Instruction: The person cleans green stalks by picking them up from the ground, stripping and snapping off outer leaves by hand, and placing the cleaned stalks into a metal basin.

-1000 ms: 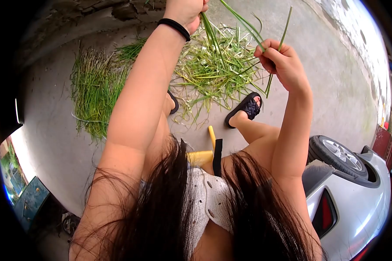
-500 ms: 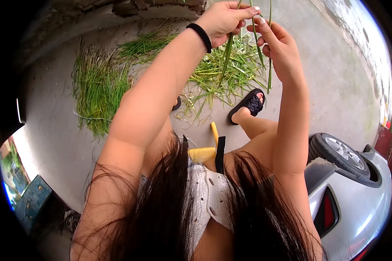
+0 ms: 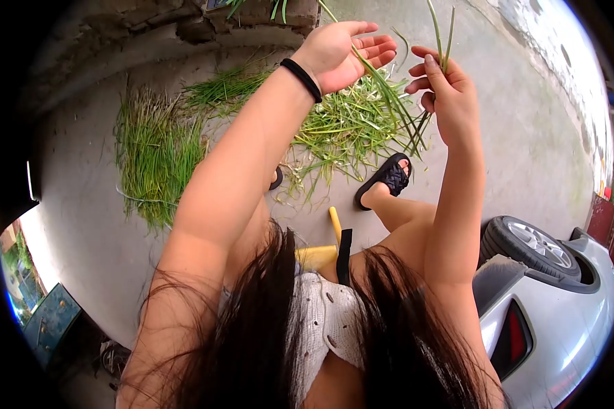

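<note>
My left hand (image 3: 348, 56), a black band (image 3: 301, 79) round its wrist, is spread with its fingers stretched out. Long green stalks (image 3: 387, 88) run slantwise across its palm, their lower ends hanging down to the right. Facing it, my right hand (image 3: 447, 85) is closed round a few thin green stalks (image 3: 443, 41) that stick up above its fingers and trail below. Between the hands a short curved green strand (image 3: 404, 42) appears in the air. Below lies a loose heap of cut green stalks (image 3: 344, 123).
A tied bundle of greens (image 3: 158, 153) and a smaller pile (image 3: 228, 90) lie on the concrete floor (image 3: 518, 129). My sandalled foot (image 3: 389, 178) is beside the heap. A yellow seat part (image 3: 317, 258) shows between my legs. A toy-like silver car (image 3: 559, 320) stands at the right.
My left hand has opened from its pinch and moved slightly down, apart from the right hand. The stalks by it now slant down to the right. My right hand has shifted a little right and down.
</note>
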Tool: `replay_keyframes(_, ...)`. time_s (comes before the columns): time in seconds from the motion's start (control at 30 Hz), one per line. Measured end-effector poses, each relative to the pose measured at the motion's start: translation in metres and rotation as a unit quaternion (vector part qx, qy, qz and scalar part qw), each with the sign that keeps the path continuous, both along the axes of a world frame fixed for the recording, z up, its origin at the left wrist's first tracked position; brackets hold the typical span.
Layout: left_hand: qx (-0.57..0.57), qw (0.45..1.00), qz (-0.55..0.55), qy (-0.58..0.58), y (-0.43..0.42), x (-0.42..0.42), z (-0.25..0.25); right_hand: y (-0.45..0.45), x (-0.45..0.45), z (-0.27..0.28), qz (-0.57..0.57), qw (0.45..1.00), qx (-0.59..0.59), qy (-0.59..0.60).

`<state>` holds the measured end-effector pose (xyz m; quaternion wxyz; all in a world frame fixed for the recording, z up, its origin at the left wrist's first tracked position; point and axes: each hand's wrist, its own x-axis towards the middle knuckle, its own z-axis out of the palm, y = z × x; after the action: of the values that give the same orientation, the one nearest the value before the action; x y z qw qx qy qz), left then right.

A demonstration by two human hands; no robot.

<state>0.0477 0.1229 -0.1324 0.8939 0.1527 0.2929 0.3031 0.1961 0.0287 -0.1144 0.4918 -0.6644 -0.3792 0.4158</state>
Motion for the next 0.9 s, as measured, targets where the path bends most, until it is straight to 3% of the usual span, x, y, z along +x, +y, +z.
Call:
replay_keyframes(0.1, 0.004, 1.000, -0.003, -0.030, 0.000, 0.001, -0.001, -0.004, -0.005, 0.007, 0.055, 0.995, -0.033, -0.073)
replay_keyframes(0.3, 0.025, 0.996, -0.047, -0.069, -0.001, 0.001, 0.000, -0.003, -0.011, -0.002, 0.083, 0.996, -0.015, -0.010)
replay_keyframes(0.4, 0.188, 0.977, -0.104, 0.015, -0.003, -0.002, -0.004, -0.002, -0.006, 0.002, 0.049, 0.998, -0.017, 0.022)
replay_keyframes(0.53, 0.246, 0.948, -0.128, 0.154, -0.008, -0.004, 0.002, -0.005, 0.001, 0.008, 0.020, 0.998, -0.005, 0.062)
replay_keyframes(0.7, 0.281, 0.938, -0.102, 0.176, -0.008, -0.002, 0.002, -0.006, 0.007, 0.011, 0.035, 0.995, -0.026, 0.095)
replay_keyframes(0.8, 0.368, 0.899, -0.103, 0.213, -0.008, 0.000, 0.000, -0.007, 0.010, 0.008, 0.066, 0.991, -0.032, 0.113)
replay_keyframes(0.9, 0.383, 0.888, -0.087, 0.241, -0.010, 0.001, 0.006, -0.008, 0.011, 0.009, 0.071, 0.984, -0.042, 0.157)
